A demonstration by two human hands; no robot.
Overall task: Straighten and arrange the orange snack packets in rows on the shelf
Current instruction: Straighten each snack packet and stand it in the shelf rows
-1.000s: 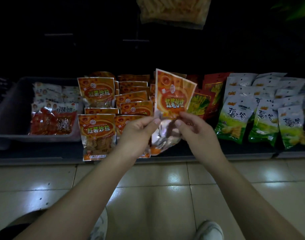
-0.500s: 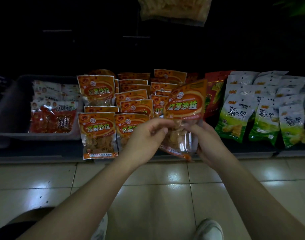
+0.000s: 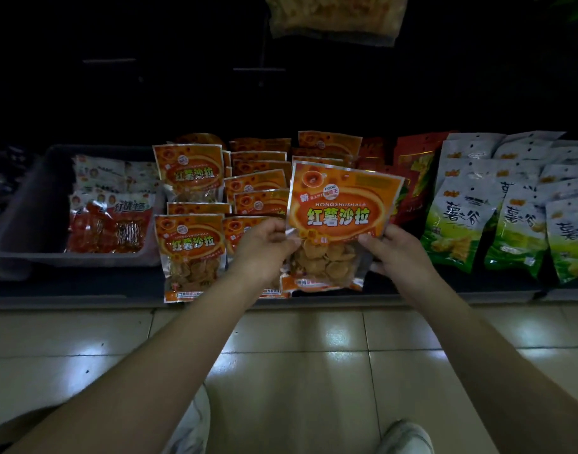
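A glossy orange foil snack packet point(image 3: 340, 221) with a clear lower window showing round golden crisps is held upright, its printed face toward the camera, in front of the right-hand end of the orange stock on the dark shelf point(image 3: 84, 290). The left hand point(image 3: 264, 247) pinches the packet's left edge at about mid-height, fingers curled and thumb on the front; the right hand point(image 3: 396, 250) grips the right edge in the same way, its thumb lying on the printed face. The packet's bottom seam hangs near the shelf's front lip, and whether it touches the shelf cannot be told. Behind and to the left of it, matching orange packets point(image 3: 258, 181) stand in overlapping rows running back into the shadow, with a front-left orange packet point(image 3: 191, 250) upright at the lip and another raised behind it. Left of these sits a grey plastic tray point(image 3: 28, 231) holding red and white sachets point(image 3: 110, 231). Just right of the held packet stand dark red foil bags point(image 3: 412, 188), and beyond them rows of white and green bags point(image 3: 458, 224) lean back in tidy columns. A clear bag of pale snack sticks point(image 3: 333, 18) hangs above in the dark. Below the shelf lies a shiny beige tiled floor point(image 3: 297, 371), where a pale shoe point(image 3: 405, 437) shows at the lower edge.
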